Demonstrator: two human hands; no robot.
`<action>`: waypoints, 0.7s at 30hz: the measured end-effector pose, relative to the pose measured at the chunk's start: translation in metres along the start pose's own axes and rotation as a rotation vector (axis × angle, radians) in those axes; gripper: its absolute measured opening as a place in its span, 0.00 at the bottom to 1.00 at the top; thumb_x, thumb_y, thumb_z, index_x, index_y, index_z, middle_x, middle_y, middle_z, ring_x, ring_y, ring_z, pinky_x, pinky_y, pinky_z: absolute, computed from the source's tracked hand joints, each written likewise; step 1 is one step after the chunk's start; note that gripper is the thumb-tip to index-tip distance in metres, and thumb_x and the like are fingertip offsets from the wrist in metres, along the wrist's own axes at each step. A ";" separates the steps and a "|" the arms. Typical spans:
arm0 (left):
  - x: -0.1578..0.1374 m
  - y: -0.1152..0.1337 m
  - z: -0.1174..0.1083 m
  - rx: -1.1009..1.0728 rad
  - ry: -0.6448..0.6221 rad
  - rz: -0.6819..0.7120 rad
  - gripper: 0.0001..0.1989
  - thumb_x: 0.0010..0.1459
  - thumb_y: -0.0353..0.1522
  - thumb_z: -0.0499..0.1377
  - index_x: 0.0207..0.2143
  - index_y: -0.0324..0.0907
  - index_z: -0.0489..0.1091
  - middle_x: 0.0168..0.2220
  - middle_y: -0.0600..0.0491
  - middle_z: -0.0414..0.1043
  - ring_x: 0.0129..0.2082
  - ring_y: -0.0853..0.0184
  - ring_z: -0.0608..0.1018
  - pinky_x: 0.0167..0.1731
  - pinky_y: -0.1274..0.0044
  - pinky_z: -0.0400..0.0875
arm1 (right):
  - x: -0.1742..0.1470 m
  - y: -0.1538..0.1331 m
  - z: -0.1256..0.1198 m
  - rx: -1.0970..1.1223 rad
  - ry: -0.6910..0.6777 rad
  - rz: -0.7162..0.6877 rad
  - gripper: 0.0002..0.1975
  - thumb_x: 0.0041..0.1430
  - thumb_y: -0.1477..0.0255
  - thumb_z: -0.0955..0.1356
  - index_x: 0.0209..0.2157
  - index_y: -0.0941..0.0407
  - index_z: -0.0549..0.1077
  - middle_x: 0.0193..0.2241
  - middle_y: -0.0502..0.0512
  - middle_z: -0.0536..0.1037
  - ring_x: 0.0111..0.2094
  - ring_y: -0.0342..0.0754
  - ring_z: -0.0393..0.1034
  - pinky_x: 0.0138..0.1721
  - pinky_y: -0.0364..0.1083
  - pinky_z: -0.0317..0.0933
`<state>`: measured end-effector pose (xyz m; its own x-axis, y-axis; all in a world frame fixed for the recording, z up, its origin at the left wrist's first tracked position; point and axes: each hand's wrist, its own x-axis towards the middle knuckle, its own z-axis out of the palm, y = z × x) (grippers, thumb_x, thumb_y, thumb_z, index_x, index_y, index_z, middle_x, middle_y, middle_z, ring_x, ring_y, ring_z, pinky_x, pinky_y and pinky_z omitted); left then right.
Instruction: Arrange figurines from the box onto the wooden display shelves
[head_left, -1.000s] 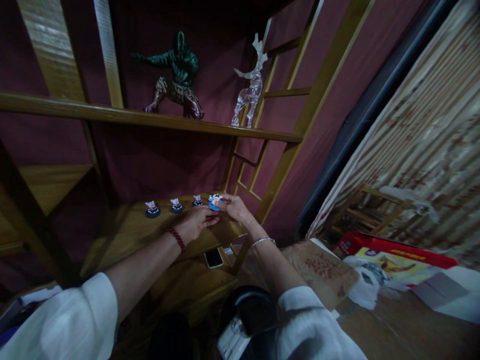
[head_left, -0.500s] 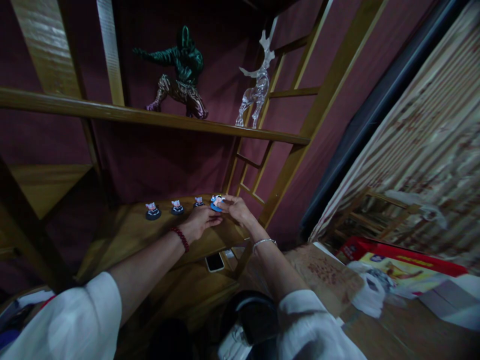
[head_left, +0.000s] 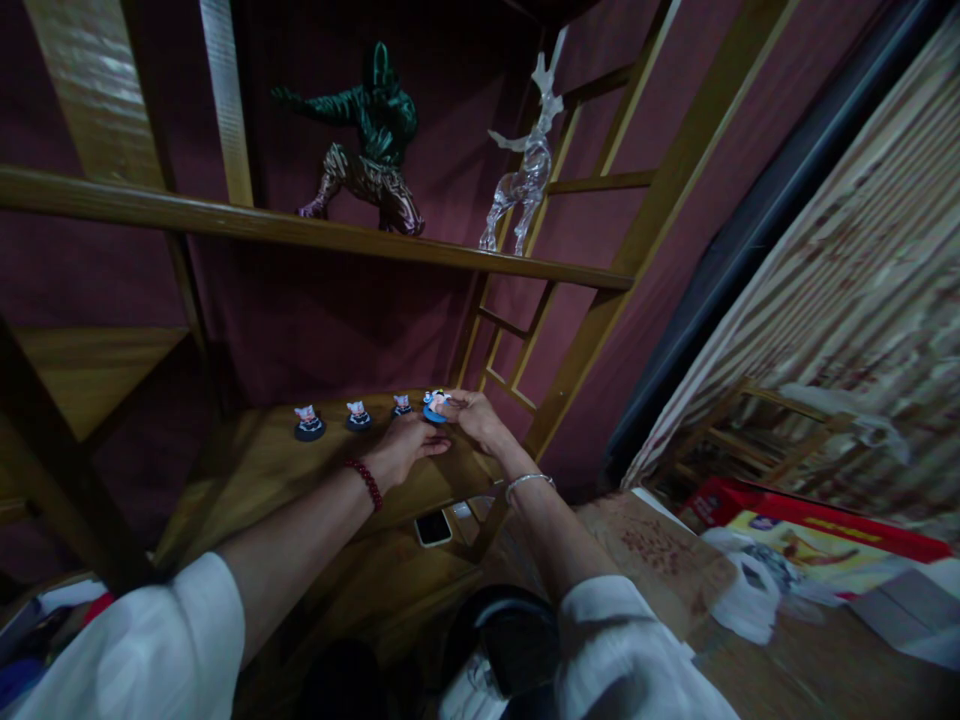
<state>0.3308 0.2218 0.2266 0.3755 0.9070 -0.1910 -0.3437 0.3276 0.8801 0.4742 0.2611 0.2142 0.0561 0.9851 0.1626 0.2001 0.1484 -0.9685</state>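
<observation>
A small figurine on a blue round base (head_left: 433,408) is pinched in the fingertips of my right hand (head_left: 475,418), at the right end of a row on the lower wooden shelf (head_left: 247,475). My left hand (head_left: 407,447) is just in front and to the left of it, fingers stretched out and holding nothing that I can see. Whether its fingertips touch the blue base I cannot tell. Three similar figurines on dark round bases stand to the left: one at the left end (head_left: 307,424), a middle one (head_left: 358,416), and one partly behind my left hand (head_left: 402,404).
On the upper shelf (head_left: 322,236) stand a green hooded statue (head_left: 386,125) and a clear deer figure (head_left: 521,180). A phone (head_left: 433,528) lies below the lower shelf. Wooden lattice (head_left: 517,320) bounds the right side. A red and yellow box (head_left: 810,535) and a white plastic bag (head_left: 750,600) are at right.
The view has shifted slightly, so everything sits a little further right. My hands and the blue-based figurine keep nearly the same places on the shelf.
</observation>
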 end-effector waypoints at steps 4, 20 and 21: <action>-0.001 0.000 0.001 0.033 -0.014 0.015 0.10 0.46 0.16 0.53 0.27 0.36 0.68 0.24 0.51 0.71 0.25 0.71 0.75 0.34 0.76 0.72 | 0.002 0.000 0.000 -0.001 -0.017 -0.004 0.20 0.32 0.65 0.76 0.32 0.59 0.76 0.29 0.53 0.79 0.31 0.45 0.71 0.37 0.45 0.65; 0.007 -0.002 0.005 0.258 0.012 -0.062 0.21 0.45 0.15 0.52 0.41 0.38 0.64 0.24 0.53 0.70 0.23 0.71 0.74 0.30 0.77 0.72 | 0.021 0.017 -0.006 -0.145 0.062 -0.045 0.17 0.38 0.67 0.74 0.35 0.56 0.77 0.30 0.52 0.79 0.33 0.47 0.72 0.40 0.46 0.66; 0.007 -0.002 0.005 0.266 0.010 -0.075 0.21 0.45 0.15 0.52 0.42 0.37 0.63 0.24 0.53 0.70 0.23 0.70 0.74 0.30 0.76 0.72 | 0.022 0.018 -0.006 -0.151 0.066 -0.044 0.17 0.38 0.67 0.74 0.35 0.56 0.77 0.30 0.52 0.79 0.33 0.47 0.72 0.40 0.47 0.66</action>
<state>0.3386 0.2260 0.2259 0.3820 0.8858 -0.2634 -0.0762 0.3143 0.9463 0.4846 0.2846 0.2018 0.1068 0.9695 0.2208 0.3479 0.1716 -0.9217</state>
